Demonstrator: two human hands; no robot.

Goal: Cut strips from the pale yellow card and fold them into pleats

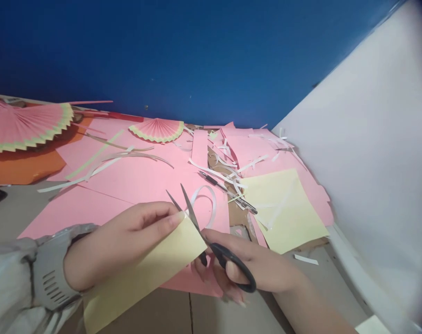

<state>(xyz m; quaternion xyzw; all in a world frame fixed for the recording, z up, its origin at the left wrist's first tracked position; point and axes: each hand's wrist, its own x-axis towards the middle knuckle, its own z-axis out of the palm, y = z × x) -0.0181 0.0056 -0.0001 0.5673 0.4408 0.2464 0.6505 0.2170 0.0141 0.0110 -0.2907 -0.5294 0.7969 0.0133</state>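
My left hand (137, 241) pinches the far edge of a pale yellow sheet of paper (144, 273), which slants down toward me. My right hand (246, 264) grips black-handled scissors (233, 266), with fingers and thumb at the handle loops. The blades stand apart and cross the sheet's short right edge, close to my left fingertips. A thin white paper strip (214, 204) curls up just beyond the blades. Beneath both hands lie pink paper sheets (148, 181). Part of the lower handle is hidden behind my right hand and the yellow sheet.
Pleated pink fans with yellow-green borders lie at the left (30, 123) and back (157, 130). A pen (228, 190) rests among white paper scraps. Another yellow sheet (284, 208) lies at the right. A blue wall (183, 60) and a white wall (367, 106) bound the area.
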